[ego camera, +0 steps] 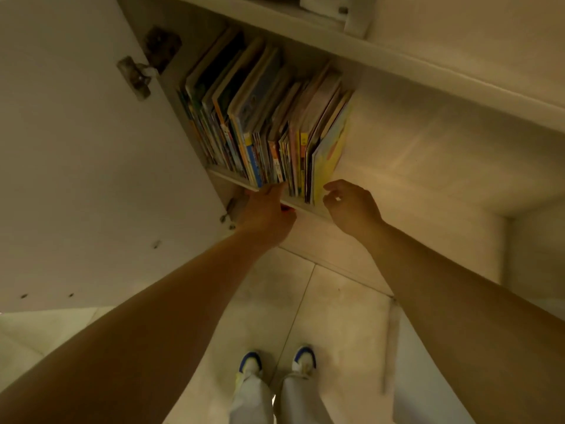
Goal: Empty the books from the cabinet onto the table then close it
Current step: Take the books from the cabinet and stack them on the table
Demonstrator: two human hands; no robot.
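Note:
A row of several colourful books [263, 117] stands upright inside the white cabinet, on its shelf [308, 210]. The cabinet door [76, 148] hangs wide open on the left. My left hand [266, 209] is at the shelf's front edge, and its fingers touch the bottom of the middle spines. My right hand [351, 206] hovers just right of the outermost yellow book [328, 157], fingers loosely curled and holding nothing. No table is in view.
A closed cabinet panel [412, 154] lies right of the books, and a shelf ledge [397, 65] juts out above them. Below is a pale tiled floor [321, 316] with my blue-and-white shoes [278, 362].

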